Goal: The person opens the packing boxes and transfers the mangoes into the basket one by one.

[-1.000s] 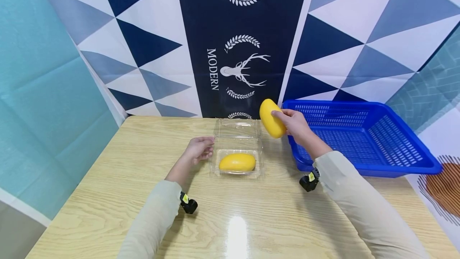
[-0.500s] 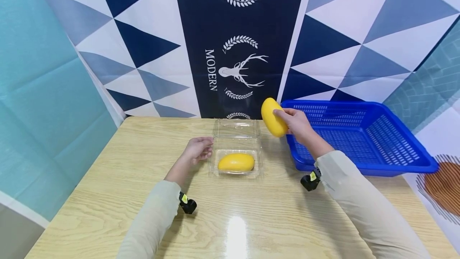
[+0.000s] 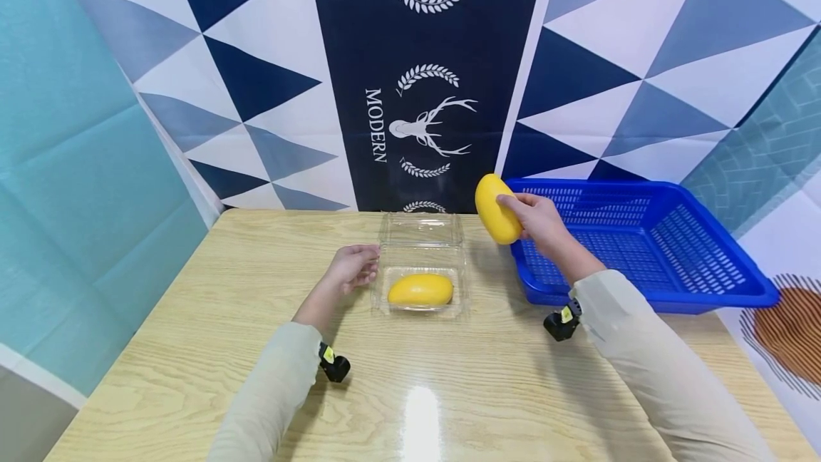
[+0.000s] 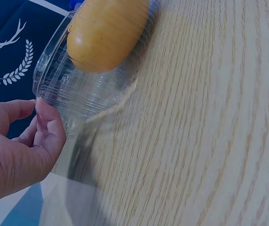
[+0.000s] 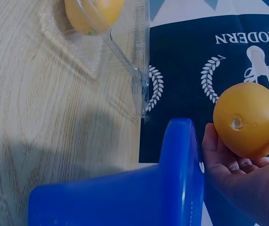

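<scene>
My right hand (image 3: 541,225) grips a yellow mango (image 3: 491,214) up in the air, just left of the blue basket's near-left corner. In the right wrist view that mango (image 5: 247,120) shows its end, with the fingers (image 5: 214,150) curled beneath it. A clear plastic clamshell box (image 3: 421,257) stands on the table with its lid raised at the back. Inside its base lies a second mango (image 3: 420,289) on its side. At the box's left edge, thumb and fingertips of my left hand (image 4: 23,146) pinch the thin plastic rim.
The blue plastic basket (image 3: 648,299), with perforated sides, sits at the table's right. Behind the wooden table (image 3: 212,348) hangs a patterned cloth (image 3: 423,34), and a turquoise sheet (image 3: 83,162) hangs on the left.
My right hand has shifted slightly to the right with the mango, toward the basket. The left hand, the clamshell box and the mango in it stay as they were.
</scene>
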`<control>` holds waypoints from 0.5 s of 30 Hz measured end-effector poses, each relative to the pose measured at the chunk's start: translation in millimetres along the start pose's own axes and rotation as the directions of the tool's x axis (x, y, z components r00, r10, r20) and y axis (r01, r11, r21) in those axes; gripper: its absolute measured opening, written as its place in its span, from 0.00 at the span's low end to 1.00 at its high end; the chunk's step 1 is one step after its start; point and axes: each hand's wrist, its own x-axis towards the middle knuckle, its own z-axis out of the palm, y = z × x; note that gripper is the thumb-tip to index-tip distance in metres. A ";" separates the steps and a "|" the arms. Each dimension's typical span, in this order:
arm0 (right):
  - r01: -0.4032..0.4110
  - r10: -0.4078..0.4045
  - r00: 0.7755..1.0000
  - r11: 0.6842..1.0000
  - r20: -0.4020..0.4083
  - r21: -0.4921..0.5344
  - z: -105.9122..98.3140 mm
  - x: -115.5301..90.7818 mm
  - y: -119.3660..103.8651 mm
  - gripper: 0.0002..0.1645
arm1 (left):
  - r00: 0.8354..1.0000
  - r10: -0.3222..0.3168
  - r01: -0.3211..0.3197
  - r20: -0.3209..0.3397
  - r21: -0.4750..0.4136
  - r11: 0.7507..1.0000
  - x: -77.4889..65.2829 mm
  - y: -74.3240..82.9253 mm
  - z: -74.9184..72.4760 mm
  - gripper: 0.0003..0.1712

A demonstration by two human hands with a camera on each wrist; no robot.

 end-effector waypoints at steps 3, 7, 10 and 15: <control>0.003 -0.004 1.000 1.000 -0.006 -0.009 -2.6 -1.1 0.9 0.48 | 1.000 0.002 -0.002 0.000 0.003 1.000 0.5 -0.3 0.3 0.21; 0.006 -0.006 1.000 1.000 -0.009 -0.003 -5.2 -1.6 2.3 0.48 | 1.000 0.004 -0.004 0.000 0.009 1.000 0.9 -0.6 0.3 0.21; 0.002 -0.002 1.000 1.000 -0.007 0.010 -7.0 -2.3 3.3 0.48 | 1.000 0.005 -0.005 0.003 0.011 1.000 1.0 -0.7 0.2 0.21; 0.007 -0.006 1.000 1.000 -0.009 0.014 -11.0 -4.0 4.8 0.49 | 1.000 0.006 -0.006 0.009 0.006 1.000 1.8 -1.0 0.0 0.21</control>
